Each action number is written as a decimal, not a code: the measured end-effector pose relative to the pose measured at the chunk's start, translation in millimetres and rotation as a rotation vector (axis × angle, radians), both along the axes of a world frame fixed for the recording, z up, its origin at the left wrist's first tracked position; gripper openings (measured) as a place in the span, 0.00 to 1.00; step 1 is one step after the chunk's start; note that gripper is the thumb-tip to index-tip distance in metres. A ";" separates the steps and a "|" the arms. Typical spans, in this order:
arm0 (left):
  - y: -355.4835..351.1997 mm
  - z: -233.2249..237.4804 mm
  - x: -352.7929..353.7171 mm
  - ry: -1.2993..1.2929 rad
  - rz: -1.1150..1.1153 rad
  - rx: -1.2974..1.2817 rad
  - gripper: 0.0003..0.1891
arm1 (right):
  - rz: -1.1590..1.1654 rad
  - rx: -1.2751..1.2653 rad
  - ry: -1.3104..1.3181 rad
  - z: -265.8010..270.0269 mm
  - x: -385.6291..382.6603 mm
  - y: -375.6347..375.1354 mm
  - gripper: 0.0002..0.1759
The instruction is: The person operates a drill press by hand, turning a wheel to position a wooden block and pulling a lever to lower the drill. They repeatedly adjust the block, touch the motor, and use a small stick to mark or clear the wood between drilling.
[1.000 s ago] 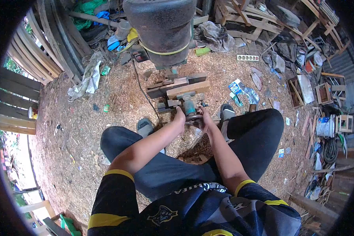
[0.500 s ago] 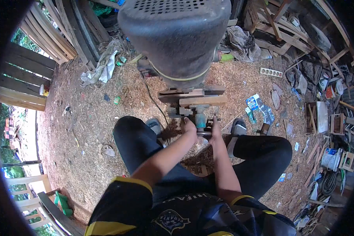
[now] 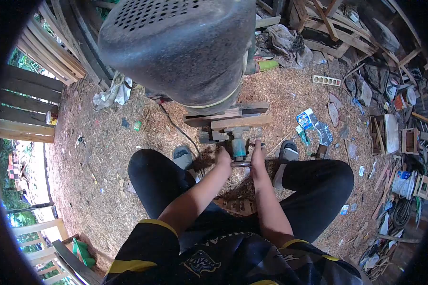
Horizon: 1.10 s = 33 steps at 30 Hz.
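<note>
Handwheel (image 3: 241, 164): left hand (image 3: 223, 156), right hand (image 3: 258, 159) gripping rim | wooden block (image 3: 240, 123): beyond it | dark housing (image 3: 185, 52): farther beyond, blocking view | blue packet (image 3: 305, 120), socket strip (image 3: 326, 80): beyond, rightward

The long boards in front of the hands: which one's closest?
The tan board; the darker boards lie behind it, farther from the left hand and right hand.

The left hand (image 3: 223, 157) and right hand (image 3: 257, 159) hold opposite sides of a metal wheel (image 3: 241, 164), near a wooden block (image 3: 241, 123), above shaving-strewn ground (image 3: 100, 161).
</note>
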State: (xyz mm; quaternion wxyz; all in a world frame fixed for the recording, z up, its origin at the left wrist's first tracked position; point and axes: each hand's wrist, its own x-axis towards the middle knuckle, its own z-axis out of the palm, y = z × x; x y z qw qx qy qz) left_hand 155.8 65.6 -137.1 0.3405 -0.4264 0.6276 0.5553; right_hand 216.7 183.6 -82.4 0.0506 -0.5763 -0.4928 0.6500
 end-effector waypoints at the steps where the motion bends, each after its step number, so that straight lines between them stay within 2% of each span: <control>1: 2.2 4.8 0.9 0.039 -0.045 0.025 0.36 | -0.005 0.039 -0.040 -4.1 -1.1 1.8 0.46; 2: 2.1 9.7 3.3 0.011 -0.028 0.124 0.40 | -0.028 -0.003 -0.016 -7.2 3.2 3.0 0.50; 5: 6.7 47.6 3.2 -0.021 0.066 0.084 0.41 | -0.055 -0.243 0.179 -27.1 5.9 2.5 0.52; 6: 5.2 34.7 5.7 -0.001 0.090 0.068 0.39 | -0.089 -0.291 0.166 -41.0 5.4 -0.9 0.52; 8: 2.1 22.1 8.2 0.001 0.157 0.093 0.35 | 0.004 -0.231 0.067 -12.6 -1.1 -2.3 0.52; 10: -2.3 21.3 8.1 0.006 0.238 0.192 0.32 | 0.165 -0.110 0.050 59.4 -8.7 -8.4 0.51; 12: -5.4 17.4 10.4 0.045 0.313 0.307 0.29 | 0.207 -0.120 0.012 35.2 -9.6 -5.5 0.55; 13: -6.0 19.1 9.8 -0.018 0.272 0.246 0.29 | 0.228 -0.128 -0.008 15.6 -7.6 -5.2 0.57; 14: -5.9 23.4 4.4 -0.078 0.227 0.185 0.30 | 0.140 -0.173 0.073 -3.8 -5.3 -7.4 0.53; 17: 0.2 23.1 -7.5 -0.110 0.067 0.017 0.32 | 0.008 -0.332 0.166 29.0 -8.5 -8.7 0.51; 18: 1.4 18.3 -7.3 -0.099 0.008 -0.036 0.34 | 0.042 -0.415 0.109 17.3 -6.9 -1.6 0.53; 21: 3.5 -29.3 -0.5 0.018 -0.119 0.027 0.37 | -0.092 -0.630 0.202 -2.4 7.6 0.3 0.50; 22: 11.6 15.5 1.9 -0.030 0.015 0.094 0.37 | -0.118 -0.789 0.209 -17.1 11.0 -0.1 0.45; 24: 7.8 -26.7 6.0 0.100 -0.003 0.057 0.35 | -0.061 -0.766 0.258 -31.3 9.6 1.3 0.38; 26: -0.1 -29.8 14.1 0.130 0.066 0.112 0.34 | 0.022 -0.756 0.241 -0.5 10.4 1.2 0.33; 28: 2.9 6.9 12.7 0.087 0.208 0.279 0.32 | 0.132 -0.605 0.205 2.0 9.3 -2.0 0.34; 30: -12.0 -8.2 5.7 -0.070 0.190 0.400 0.29 | 0.221 -0.384 0.161 13.9 3.9 -2.4 0.35; 31: -18.1 -16.3 6.4 -0.153 0.185 0.457 0.27 | 0.212 -0.337 0.137 -2.3 3.4 -1.3 0.36; 32: -14.3 -0.4 5.9 -0.167 0.226 0.439 0.27 | 0.200 -0.293 0.114 -36.4 2.1 -1.7 0.36; 33: -12.8 5.6 5.6 -0.143 0.173 0.390 0.27 | 0.185 -0.254 0.091 -34.7 -1.1 -5.8 0.37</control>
